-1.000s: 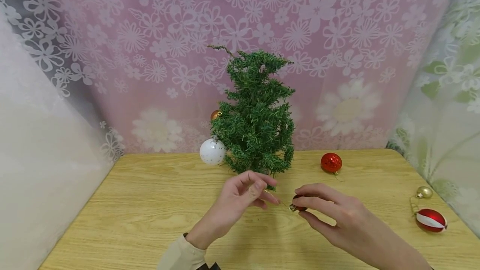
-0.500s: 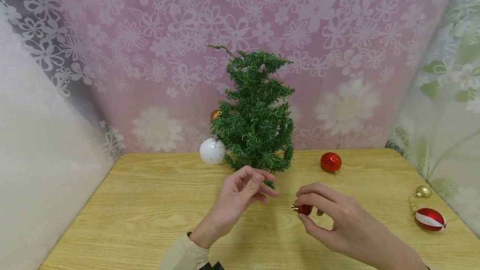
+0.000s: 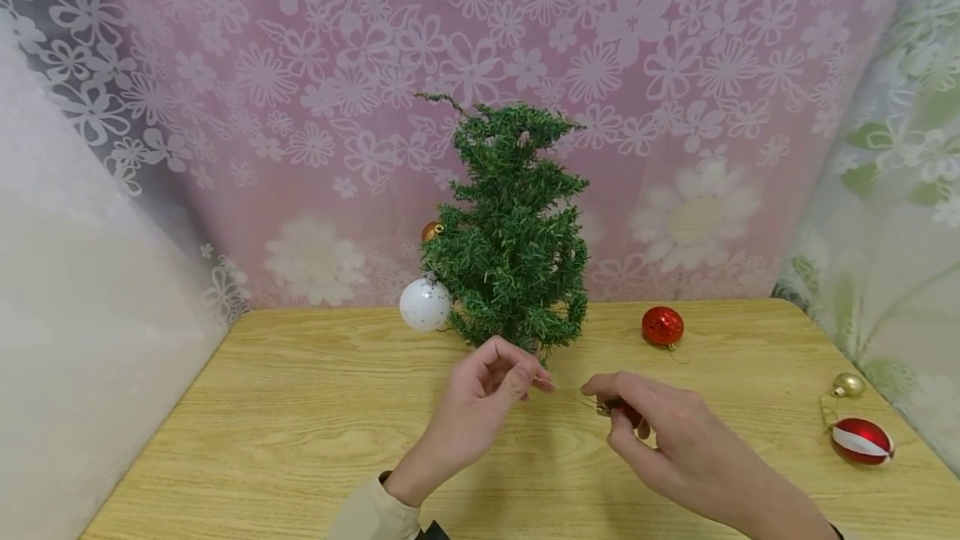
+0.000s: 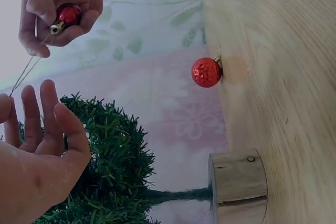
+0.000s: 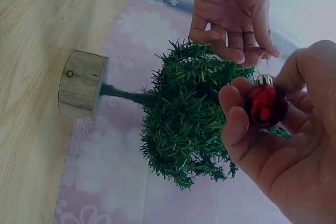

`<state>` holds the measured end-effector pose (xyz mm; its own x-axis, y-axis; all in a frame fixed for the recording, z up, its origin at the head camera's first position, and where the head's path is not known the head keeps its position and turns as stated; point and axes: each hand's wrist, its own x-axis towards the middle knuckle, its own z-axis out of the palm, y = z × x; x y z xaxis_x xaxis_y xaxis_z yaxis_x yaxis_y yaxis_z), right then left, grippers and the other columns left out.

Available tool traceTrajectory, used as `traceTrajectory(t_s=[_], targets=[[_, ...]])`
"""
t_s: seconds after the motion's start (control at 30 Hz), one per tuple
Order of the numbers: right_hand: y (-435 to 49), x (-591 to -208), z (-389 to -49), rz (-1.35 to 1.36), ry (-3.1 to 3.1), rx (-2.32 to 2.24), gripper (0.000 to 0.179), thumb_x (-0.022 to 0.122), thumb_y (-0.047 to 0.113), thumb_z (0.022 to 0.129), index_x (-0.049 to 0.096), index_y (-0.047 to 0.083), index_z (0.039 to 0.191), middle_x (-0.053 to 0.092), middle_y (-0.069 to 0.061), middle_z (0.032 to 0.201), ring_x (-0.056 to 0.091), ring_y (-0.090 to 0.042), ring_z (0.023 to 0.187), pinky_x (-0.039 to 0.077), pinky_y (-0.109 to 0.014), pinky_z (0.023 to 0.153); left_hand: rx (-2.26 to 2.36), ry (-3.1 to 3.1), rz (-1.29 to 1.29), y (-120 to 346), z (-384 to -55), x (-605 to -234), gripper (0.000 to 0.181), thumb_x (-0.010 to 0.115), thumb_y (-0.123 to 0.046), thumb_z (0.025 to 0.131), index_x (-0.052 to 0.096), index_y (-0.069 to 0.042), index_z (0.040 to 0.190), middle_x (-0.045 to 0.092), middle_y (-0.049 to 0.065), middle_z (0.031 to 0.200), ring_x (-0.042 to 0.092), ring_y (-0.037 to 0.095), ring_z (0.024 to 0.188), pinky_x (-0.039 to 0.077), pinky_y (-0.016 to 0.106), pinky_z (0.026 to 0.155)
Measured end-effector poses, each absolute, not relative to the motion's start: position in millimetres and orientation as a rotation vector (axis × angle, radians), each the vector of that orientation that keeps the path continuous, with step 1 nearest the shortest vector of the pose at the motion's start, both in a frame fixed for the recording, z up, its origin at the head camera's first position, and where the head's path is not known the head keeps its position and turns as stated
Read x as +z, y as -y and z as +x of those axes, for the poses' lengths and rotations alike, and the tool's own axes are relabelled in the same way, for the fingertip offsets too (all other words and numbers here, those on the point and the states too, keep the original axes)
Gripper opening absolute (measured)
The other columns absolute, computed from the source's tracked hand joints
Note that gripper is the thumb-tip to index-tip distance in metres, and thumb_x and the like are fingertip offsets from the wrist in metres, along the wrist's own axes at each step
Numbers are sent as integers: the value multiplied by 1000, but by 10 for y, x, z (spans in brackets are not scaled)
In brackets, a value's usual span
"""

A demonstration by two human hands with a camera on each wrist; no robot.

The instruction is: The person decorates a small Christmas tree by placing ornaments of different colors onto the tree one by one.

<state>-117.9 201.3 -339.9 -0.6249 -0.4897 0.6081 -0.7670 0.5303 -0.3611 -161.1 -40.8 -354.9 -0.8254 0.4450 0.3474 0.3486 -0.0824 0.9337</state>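
Observation:
In front of the tree, my right hand [image 3: 682, 432] holds a small shiny red bauble [image 5: 266, 106] with a gold cap, fingers curled round it. A thin gold string [image 4: 30, 65] runs from that cap across to my left hand [image 3: 480, 398], whose thumb and index finger pinch its far end. The other left fingers are spread in the left wrist view. Behind both hands stands a small green artificial Christmas tree [image 3: 517, 240] on a round wooden base [image 4: 239, 182]. A white bauble [image 3: 425, 304] and an orange bauble [image 3: 431, 231] hang on its left side.
On the wooden table [image 3: 300, 407], a red bauble [image 3: 662, 327] lies right of the tree. Nearer the right edge are a gold bauble [image 3: 848, 385] and a red-and-white striped ornament [image 3: 862, 441]. A pink floral curtain [image 3: 360, 107] hangs behind.
My left thumb and index finger have closed together on the string. The red bauble has shifted slightly right, deeper into my right hand's fingers. Tree and table ornaments stay put.

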Motion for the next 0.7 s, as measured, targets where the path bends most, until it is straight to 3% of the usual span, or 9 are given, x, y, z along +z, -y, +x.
traceTrajectory(t_s=[0.2,0.33,0.47,0.7], targets=[[-1983,-3397,-1167,957,2424,862,47,52,-14,94,60,24,121,45,21,82,35,11,64,35,-13,58,2058,-2191,943,380,-1598,-3568,16,56,-20,106,64,-6,108,70,17,111,72,11,99,57,33,91],[-1961,-3404,-1156,912,2465,883,34,57,-2,99,60,25,119,45,24,78,37,11,63,37,-14,55,2036,-2235,934,374,-1585,-3564,15,57,-21,105,65,-9,108,71,14,111,72,12,99,56,32,90],[-1938,-3420,-1173,918,2413,844,30,67,0,95,61,26,110,47,25,76,37,12,63,36,-10,55,2023,-2243,917,374,-1578,-3560,15,58,-21,105,65,-9,109,72,13,111,72,12,99,56,29,89],[-1933,-3437,-1179,925,2373,835,33,67,-5,92,61,23,107,46,24,77,36,12,62,34,-7,55,1947,-2261,884,378,-1576,-3577,17,59,-24,105,65,-12,115,73,12,108,72,14,98,55,28,87]])
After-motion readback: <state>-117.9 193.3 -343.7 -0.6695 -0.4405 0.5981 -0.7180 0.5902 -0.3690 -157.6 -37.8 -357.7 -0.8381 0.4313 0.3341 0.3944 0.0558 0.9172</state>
